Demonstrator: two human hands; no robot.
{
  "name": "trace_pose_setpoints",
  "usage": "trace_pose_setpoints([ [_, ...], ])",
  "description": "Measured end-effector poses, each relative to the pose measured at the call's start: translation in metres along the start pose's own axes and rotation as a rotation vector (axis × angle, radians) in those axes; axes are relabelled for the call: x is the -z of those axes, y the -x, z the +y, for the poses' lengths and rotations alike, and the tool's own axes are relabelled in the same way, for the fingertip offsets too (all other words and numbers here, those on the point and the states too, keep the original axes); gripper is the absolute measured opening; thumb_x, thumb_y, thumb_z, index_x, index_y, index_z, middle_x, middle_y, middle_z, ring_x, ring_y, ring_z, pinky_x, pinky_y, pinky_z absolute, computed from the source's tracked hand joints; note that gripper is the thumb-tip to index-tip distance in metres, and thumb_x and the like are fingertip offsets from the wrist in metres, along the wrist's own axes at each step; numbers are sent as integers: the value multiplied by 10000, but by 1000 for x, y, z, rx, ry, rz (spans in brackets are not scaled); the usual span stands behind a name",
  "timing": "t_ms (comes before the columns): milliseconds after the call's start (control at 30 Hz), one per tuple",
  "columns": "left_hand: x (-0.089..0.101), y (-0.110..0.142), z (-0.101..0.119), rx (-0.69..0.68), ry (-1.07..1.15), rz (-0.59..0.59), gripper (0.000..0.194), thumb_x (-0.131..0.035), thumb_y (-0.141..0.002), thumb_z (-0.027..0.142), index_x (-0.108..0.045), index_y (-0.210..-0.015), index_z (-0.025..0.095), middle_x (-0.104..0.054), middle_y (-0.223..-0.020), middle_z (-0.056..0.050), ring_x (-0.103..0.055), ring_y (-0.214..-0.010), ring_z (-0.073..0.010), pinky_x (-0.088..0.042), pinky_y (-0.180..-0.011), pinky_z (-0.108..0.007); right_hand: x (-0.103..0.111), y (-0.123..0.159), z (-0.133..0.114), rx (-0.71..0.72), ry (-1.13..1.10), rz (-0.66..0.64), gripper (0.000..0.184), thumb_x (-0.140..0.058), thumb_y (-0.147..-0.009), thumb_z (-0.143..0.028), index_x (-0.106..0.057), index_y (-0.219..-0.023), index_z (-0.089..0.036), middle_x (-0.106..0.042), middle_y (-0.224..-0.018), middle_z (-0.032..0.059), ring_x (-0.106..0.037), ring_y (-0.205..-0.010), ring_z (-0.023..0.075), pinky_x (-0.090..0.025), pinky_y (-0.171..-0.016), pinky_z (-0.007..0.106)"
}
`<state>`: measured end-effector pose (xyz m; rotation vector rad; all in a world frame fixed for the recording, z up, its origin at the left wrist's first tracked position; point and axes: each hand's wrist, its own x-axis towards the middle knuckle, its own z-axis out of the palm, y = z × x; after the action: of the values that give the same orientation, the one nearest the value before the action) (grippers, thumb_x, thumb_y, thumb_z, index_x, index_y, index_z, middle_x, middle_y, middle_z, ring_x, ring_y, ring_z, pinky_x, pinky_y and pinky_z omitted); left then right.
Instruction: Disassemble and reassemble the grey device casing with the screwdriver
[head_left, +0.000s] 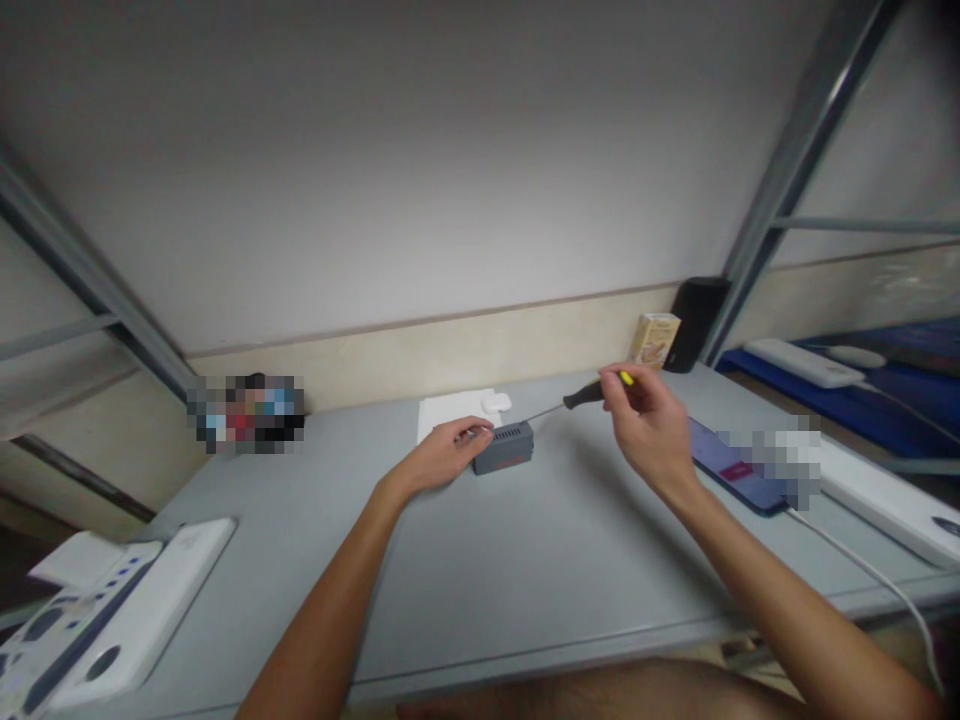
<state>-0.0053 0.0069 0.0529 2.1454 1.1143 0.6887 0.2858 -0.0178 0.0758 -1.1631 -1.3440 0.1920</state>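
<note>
A small dark grey box (pixel 504 460) with a row of slots on top and red lettering on its front stands on the grey table. My left hand (pixel 450 448) grips it at its left end, fingers closed over the top. In my right hand (pixel 646 425) is a screwdriver (pixel 581 396) with a black and yellow handle, held in a pinch. Its thin shaft slants down to the left, and the tip reaches the right end of the box's top. Whether the tip sits in a screw is too small to make out.
Behind the box lie white paper (pixel 442 408) and a small white case (pixel 496 401). A phone (pixel 739 470) with a white cable and a long white bar (pixel 892 500) lie at right. A yellowish carton (pixel 655 338) and black object (pixel 697 320) stand behind. White devices (pixel 161 610) lie front left.
</note>
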Motion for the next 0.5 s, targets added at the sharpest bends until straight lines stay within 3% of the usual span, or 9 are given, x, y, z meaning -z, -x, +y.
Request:
trace_pose_setpoints([
  [200, -17, -2, 8, -80, 11, 125, 471, -667, -916, 475, -643, -1317, 229, -678, -1322, -92, -627, -1203, -257, -473, -1061, -383, 0, -1, 3, -19, 8, -19, 320, -619, -941, -513, -688, -1015, -209, -639, -742, 18, -608, -648, 162, -452, -600, 290],
  [367, -28, -5, 11, -124, 87, 127, 387, -647, -942, 390, -664, -1292, 225, -695, -1311, -77, -643, -1208, -240, -468, -1101, -382, 0, -3, -3, 8, 37, -53, 302, -625, -943, -489, -702, -1015, -206, -637, -740, 15, -586, -638, 152, -440, -618, 292],
  [500, -30, -6, 11, -127, 98, 115, 360, -635, -950, 329, -670, -1290, 218, -697, -1315, -74, -639, -1223, -239, -456, -1120, -388, -2, -14, -22, 74, 56, -169, 306, -600, -965, -453, -719, -1132, -226, -586, -699, -4, -486, -566, 130, -396, -565, 281],
])
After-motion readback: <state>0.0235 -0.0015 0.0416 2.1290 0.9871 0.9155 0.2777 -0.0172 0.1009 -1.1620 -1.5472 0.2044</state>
